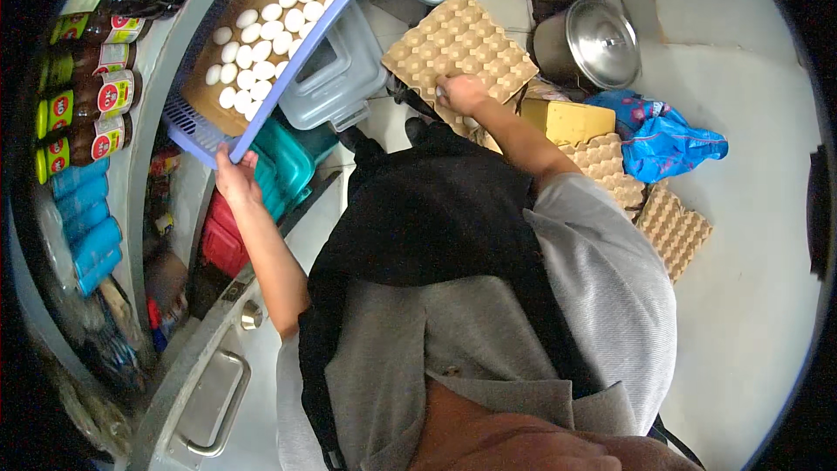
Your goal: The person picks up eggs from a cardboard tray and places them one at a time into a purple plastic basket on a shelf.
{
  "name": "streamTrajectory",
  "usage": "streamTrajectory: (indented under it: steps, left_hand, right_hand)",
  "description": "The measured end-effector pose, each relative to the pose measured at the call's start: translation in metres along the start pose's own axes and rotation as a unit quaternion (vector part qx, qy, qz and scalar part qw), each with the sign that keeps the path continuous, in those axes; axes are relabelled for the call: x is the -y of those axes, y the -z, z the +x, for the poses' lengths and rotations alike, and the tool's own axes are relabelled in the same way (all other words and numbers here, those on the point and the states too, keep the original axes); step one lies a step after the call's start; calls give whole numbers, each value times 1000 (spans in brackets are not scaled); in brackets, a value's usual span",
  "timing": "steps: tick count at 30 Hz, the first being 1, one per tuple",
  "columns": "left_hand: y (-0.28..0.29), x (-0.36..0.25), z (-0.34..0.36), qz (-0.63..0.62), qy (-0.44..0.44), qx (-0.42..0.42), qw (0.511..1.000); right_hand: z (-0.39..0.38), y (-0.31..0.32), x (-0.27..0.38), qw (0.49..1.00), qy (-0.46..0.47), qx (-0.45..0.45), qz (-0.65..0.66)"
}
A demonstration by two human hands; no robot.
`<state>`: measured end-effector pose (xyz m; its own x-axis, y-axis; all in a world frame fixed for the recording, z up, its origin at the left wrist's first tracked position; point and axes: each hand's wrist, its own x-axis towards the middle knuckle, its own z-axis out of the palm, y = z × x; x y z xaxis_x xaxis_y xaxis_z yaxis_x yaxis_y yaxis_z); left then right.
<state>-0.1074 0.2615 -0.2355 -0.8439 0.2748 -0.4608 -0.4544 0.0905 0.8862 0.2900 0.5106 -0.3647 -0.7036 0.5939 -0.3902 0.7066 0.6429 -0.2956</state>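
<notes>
A purple plastic basket [193, 138] lined with brown cardboard stands tilted at the upper left. Several white eggs [261, 51] lie together inside it. My left hand [237, 176] grips the basket's near corner, its thumb at the rim. A brown pulp egg tray [475, 30] with no eggs showing in its cups is in front of me. Over its near part is my right hand [464, 94], fingers curled closed. A small pale spot shows at the fingertips, but what they hold, if anything, is hidden.
Shelves with brown bottles [113, 96] and blue packs [91, 244] line the left. Lidded grey boxes [327, 78] sit past the basket. Steel pots [602, 42], a yellow container [567, 122], a blue bag [667, 144] and more egg trays [671, 227] stand right.
</notes>
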Motion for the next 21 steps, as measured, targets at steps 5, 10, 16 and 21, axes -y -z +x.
streamTrajectory:
  steps: [5,10,16,21]
  left_hand:
    - [5,1,-1,13,-3,-3,1000]
    - [2,1,-4,16,4,-20,1000]
    - [-3,0,1,26,6,-2,1000]
    - [0,-1,0,25,2,-12,1000]
  right_hand:
    - [-20,12,-43,768,-148,41,622]
    - [-48,87,-72,521,-167,-78,834]
    - [-5,65,-92,981,-33,-39,189]
    - [-11,35,-48,988,6,138,-68]
